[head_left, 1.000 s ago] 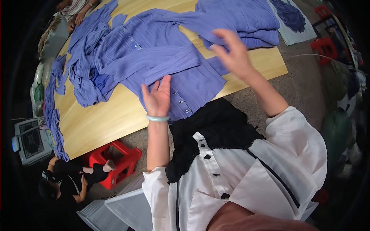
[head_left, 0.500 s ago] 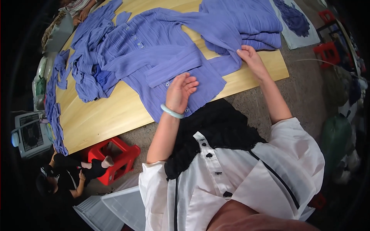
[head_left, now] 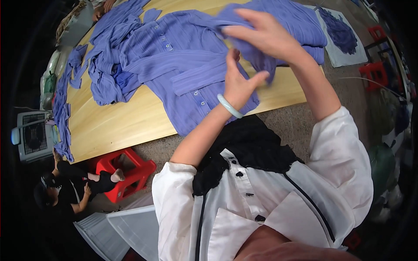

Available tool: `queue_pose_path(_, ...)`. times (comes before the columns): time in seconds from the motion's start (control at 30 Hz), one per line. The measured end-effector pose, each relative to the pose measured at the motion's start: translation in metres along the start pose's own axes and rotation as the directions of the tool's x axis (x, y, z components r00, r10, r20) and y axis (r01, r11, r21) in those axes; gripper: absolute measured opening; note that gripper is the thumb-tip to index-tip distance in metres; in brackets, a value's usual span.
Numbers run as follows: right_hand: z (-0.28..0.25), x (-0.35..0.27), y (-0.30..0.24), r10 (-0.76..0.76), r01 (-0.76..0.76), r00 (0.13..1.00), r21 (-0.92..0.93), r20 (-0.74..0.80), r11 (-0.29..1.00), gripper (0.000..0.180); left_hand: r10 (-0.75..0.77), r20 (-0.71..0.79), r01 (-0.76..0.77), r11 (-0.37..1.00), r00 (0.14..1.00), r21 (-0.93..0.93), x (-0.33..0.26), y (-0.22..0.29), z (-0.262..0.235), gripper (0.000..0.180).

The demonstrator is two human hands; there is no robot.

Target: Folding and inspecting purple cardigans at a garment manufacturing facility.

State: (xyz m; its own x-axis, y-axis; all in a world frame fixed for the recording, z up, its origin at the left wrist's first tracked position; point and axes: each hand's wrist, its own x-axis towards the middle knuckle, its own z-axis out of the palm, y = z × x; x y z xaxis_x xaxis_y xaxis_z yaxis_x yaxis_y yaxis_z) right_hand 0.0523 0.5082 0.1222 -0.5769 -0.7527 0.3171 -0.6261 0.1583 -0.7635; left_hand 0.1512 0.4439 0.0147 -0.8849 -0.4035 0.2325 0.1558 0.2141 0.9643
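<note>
At your near left are a red stool (head_left: 147,168), a person in black (head_left: 65,198) and a pale plastic bin (head_left: 135,226). To your right you have another red stool (head_left: 373,75) and a dark green bag (head_left: 381,163).

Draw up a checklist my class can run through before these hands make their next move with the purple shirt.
1. Shirt spread out on the table: ok.
2. Folded sleeve lying across the shirt's front: ok.
3. Other sleeve laid flat: not ok, bunched up by the right hand.
4. Right hand's grip on that sleeve firm: cannot tell, blurred.
5. Left hand open: ok, thumb spread.
</note>
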Motion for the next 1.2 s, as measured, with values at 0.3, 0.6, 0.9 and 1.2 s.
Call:
queue_pose_path(0.3, 0.107, 0.007, 0.007, -0.203, 0.306, 0.675, -0.019, 0.710, 0.952, 0.048, -0.352, 0.431, 0.517, 0.205, 0.831, -0.831, -0.071, -0.052, -0.094, 0.026)
queue_pose_path(0.6, 0.094, 0.095, 0.158, 0.087, -0.063, 0.995, -0.364, 0.049, 0.929, 0.022, -0.143, -0.456, 0.230, 0.963, 0.878, 0.141, -0.065, -0.049, -0.138, 0.008)
queue_pose_path(0.9, 0.128, 0.145, 0.142, 0.382, -0.313, 0.924, -0.633, -0.028, 0.709, 0.038, -0.208, -0.292, 0.359, 0.551, 0.933, 0.754, 0.002, -0.077, -0.165, 0.035)
queue_pose_path(1.2, 0.109, 0.192, 0.134, 0.320, -0.277, 0.947, -0.549, -0.018, 0.789, 0.027, -0.245, -0.464, 0.393, 0.884, 0.852, 0.254, -0.018, -0.059, -0.180, 0.022)
